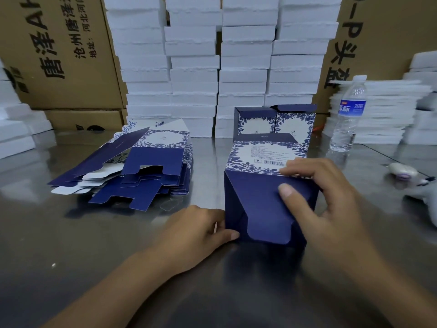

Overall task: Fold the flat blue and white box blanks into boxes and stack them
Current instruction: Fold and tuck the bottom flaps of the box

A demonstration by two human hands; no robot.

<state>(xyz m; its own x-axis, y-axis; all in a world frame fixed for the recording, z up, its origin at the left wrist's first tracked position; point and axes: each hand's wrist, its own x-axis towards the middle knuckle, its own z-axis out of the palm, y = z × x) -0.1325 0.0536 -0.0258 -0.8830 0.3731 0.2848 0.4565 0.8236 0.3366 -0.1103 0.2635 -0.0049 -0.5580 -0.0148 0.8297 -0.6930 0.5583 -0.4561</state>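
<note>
Box, blue and white, part-folded: head view, just off centre towards 4 o'clock, lying on the steel table with its dark end facing you.

- Hands: your left hand holds the lower left corner, thumb on the edge. Your right hand grasps the right side, fingers over the printed panel and thumb pressing the dark flap.
- Step, as judged: closing the end flaps. Next, you likely need to seat the tongue fully, then stand the box by the finished boxes at 1 o'clock.
- Flat blanks: loose pile at 9 o'clock, plenty left.
- Writing on the box: a barcode and small print, too small to read.
- Water bottle, 2 o'clock: blue label, characters unclear.
- Left carton, 10 o'clock: "唐泽", "沧州唐泽", "地址:河北河间".
- Right carton, 2 o'clock: "P头盔".
- White foam stacks, 12 o'clock: unmarked.
</note>
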